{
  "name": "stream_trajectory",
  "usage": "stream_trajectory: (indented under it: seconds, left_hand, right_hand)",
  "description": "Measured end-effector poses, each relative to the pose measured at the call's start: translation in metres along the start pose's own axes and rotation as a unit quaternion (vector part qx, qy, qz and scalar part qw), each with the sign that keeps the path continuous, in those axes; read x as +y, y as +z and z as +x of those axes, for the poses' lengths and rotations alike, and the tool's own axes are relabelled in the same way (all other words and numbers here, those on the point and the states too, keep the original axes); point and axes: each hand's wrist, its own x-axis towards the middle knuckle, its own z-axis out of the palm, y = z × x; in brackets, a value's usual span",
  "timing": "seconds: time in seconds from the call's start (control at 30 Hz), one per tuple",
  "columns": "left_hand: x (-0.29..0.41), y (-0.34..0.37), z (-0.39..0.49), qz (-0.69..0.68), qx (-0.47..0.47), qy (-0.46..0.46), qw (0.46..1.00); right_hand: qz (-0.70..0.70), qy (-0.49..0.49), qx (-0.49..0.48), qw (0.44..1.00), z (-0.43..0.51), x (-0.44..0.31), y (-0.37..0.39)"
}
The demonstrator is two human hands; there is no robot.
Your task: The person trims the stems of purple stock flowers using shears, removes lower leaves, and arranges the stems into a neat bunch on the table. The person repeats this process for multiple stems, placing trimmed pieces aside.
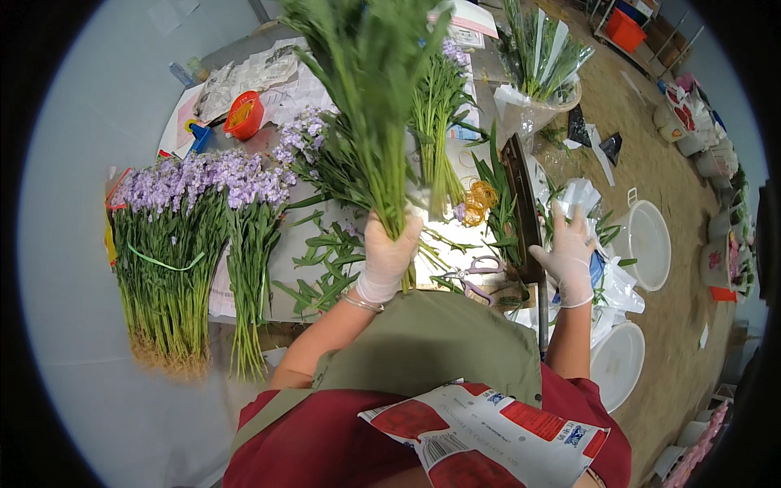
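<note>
My gloved left hand (390, 253) grips a bunch of green flower stems (384, 140) upright over the table; its leafy upper part is blurred and runs out of the top of the view. At the right, my gloved right hand (567, 256) has its fingers spread and holds nothing, above white plastic wrapping (622, 299) beyond the table's edge. Purple-handled scissors (473, 280) lie between the hands, close to my apron. Past them are a heap of rubber bands (480, 204) and another bunch of stems (436, 134). Cut leaves (332, 262) are scattered left of my left hand.
Lilac stock flowers (177, 244) lie in bundles at the left edge, roots overhanging. A red basket (244, 116) and blue tape dispenser (200, 139) stand farther back. A dark metal rail (521, 207) borders the right side. White buckets (644, 244) stand on the floor.
</note>
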Motion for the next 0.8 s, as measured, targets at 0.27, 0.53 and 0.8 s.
stream_trajectory:
  seconds: [0.27,0.53,0.8]
  left_hand:
    - [0.029,0.016,0.021,-0.068,-0.125,0.114,0.983]
    - [0.029,-0.039,-0.013,0.140,-0.157,0.005,0.978]
    - [0.089,-0.027,-0.044,0.225,-0.321,-0.243,0.887]
  right_hand:
    - [0.544,-0.385,-0.117,0.736,-0.021,-0.126,0.000]
    - [0.500,-0.379,0.037,0.778,-0.010,-0.159,0.044]
    - [0.316,-0.435,0.219,0.814,0.008,-0.145,0.087]
